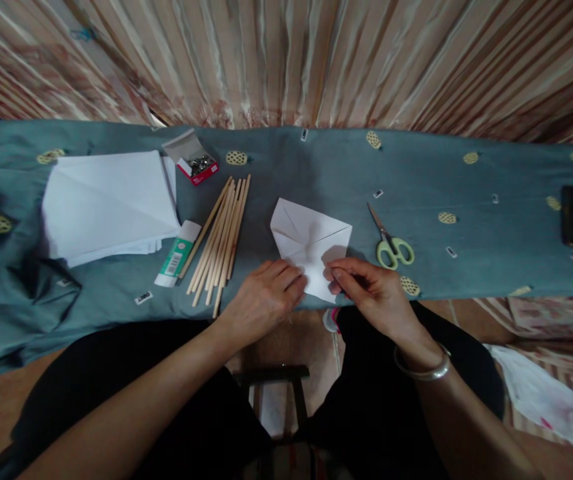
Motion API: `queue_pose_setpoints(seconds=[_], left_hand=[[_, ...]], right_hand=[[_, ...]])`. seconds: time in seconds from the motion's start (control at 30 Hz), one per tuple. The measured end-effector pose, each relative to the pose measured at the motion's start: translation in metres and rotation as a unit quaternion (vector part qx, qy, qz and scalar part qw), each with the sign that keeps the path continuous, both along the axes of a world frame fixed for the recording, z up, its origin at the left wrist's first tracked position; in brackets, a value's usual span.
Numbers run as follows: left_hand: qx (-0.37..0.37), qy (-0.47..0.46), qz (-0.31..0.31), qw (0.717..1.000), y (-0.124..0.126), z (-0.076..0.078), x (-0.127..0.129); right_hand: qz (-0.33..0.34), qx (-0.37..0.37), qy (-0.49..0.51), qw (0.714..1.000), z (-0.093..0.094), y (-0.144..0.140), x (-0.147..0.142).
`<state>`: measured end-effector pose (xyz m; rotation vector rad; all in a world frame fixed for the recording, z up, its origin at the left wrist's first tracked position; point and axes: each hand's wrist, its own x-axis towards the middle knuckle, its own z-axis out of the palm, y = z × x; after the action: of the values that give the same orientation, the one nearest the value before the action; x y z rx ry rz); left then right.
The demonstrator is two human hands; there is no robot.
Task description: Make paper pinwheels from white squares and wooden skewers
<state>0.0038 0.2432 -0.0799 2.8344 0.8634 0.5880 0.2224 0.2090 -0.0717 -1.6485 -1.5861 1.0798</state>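
White folded paper (310,241) lay at the worktop's (491,253) near edge, its near corner pinched between right hand (371,293) fingers and pressed flat by left hand (261,300) fingers.

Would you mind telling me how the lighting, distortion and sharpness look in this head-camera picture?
Head view: dim, uneven light; the folded paper is brightest, with a shadow from the right hand across its near corner. Wide-angle distortion bows the table edge. The curtain is streaked and soft, and the left hand is fairly sharp.
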Motion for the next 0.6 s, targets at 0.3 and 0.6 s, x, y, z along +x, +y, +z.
queue_pose_setpoints(seconds=[0.3, 0.6], left_hand=[[-0.036, -0.034, 0.014, 0.999, 0.0, 0.0, 0.0], [-0.078, -0.071, 0.033, 0.994, 0.001, -0.002, 0.001]], right_hand=[[0.039, 0.098, -0.047, 0.993, 0.001, 0.005, 0.008], [0.014, 0.123, 0.041, 0.991, -0.005, 0.017, -0.009]])
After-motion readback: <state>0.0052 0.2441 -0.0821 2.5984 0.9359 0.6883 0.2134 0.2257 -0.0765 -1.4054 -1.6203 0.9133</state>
